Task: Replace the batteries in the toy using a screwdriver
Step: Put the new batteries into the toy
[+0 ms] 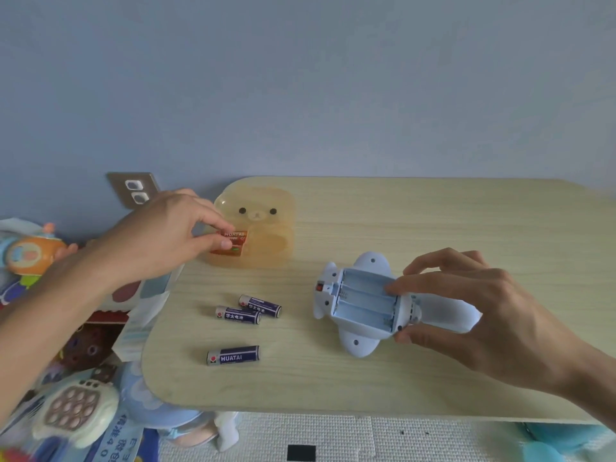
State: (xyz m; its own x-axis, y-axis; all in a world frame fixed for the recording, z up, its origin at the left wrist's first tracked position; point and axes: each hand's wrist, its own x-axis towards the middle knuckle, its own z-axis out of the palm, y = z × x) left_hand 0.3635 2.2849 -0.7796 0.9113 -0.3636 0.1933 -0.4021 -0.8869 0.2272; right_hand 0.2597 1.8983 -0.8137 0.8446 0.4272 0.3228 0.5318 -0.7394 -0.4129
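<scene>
A: Where's the toy?

B: Belly-up on the counter, right of middle. Its battery bay is open and bare. The right hand holds its near end, fingers curled round the body, thumb underneath.

A: And the left hand?

B: At the amber bear box in the far left corner, thumb and fingers pinching a red battery pack inside it.

A: Loose batteries?

B: Three blue ones lie left of the toy: two side by side, one nearer.
</scene>
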